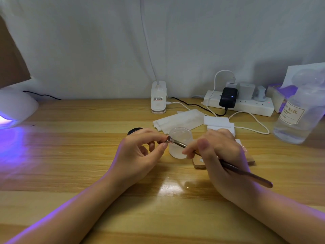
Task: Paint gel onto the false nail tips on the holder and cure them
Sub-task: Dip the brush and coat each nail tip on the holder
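1. In the head view, the left hand (140, 152) was over the wooden bench (70, 155), a little left of the middle. Its thumb and first finger pinched something very small at the tip of the brush (228, 166). It was too small to tell what it was.
2. The right hand (219, 155) had its grip closed round the brush, the way you hold a pen. The long brown handle stuck out to the right, past the wrist. The metal end pointed left and met the left hand's fingertips.
3. Just behind the two hands stood a small frosted cup (180, 143). It stood upright on the bench.
4. Under the right hand lay a flat wooden holder (199, 164). The hand hid most of it, so the nail tips on it could not be made out.
5. A small black jar lid (134, 131) peeked out behind the left hand.
6. White wipes (179, 119) lay flat behind the cup.
7. At the far left edge sat the white nail lamp (15, 106). It glowed purple and threw purple light on the bench.
8. At the right stood a clear bottle (297, 117) with a label that read "NAIL".
9. At the back were a white power strip (246, 104) with plugs in it and a white clip lamp base (158, 99).
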### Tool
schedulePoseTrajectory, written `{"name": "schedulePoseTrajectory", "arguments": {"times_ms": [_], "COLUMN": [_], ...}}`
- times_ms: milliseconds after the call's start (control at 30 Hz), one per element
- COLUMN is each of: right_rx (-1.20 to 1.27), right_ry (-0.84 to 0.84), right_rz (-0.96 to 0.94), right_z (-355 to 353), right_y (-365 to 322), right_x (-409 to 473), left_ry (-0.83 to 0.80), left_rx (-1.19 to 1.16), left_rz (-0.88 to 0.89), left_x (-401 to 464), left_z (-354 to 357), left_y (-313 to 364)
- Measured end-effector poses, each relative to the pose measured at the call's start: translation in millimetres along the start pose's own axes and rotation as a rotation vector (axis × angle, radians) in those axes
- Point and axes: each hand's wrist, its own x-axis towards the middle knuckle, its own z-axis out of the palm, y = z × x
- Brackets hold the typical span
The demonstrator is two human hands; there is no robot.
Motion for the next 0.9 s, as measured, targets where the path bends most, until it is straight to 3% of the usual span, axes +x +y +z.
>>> {"name": "schedulePoseTrajectory", "arguments": {"times_ms": [500, 900], "right_rx": [0.117, 0.016], "right_ry": [0.059, -0.019], "right_rz": [0.085, -0.036], "right_z": [-2.1, -0.1], "right_y": [1.1, -0.5], "right_x": [0.8, 0.1], "left_ry": [0.083, 0.059], "left_rx": [-0.02, -0.061], "left_rz": [0.017, -0.007], "left_x": [1.1, 0.7], "left_z": [-0.5, -1.7], "left_y": [5.9, 2.5]}}
